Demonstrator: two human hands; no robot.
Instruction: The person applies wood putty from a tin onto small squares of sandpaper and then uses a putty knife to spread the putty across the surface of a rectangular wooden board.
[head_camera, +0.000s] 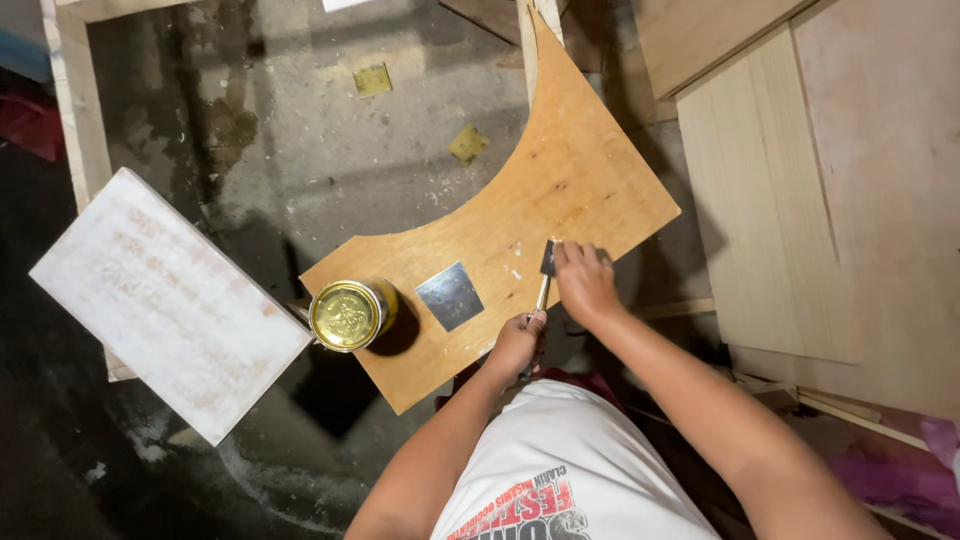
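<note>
A curved plywood piece lies on the concrete floor. On it stand a round yellow tin at the near left corner and a square grey metal plate beside it. My left hand grips the pale handle of a small putty knife at the board's near edge. My right hand rests on the board with its fingers pressing on the knife's dark blade. A few white specks of filler lie on the wood near the blade.
A white painted board lies tilted at the left over a pale wooden frame. Large pale plywood panels fill the right side. Two small yellow squares lie on the stained floor beyond the curved board.
</note>
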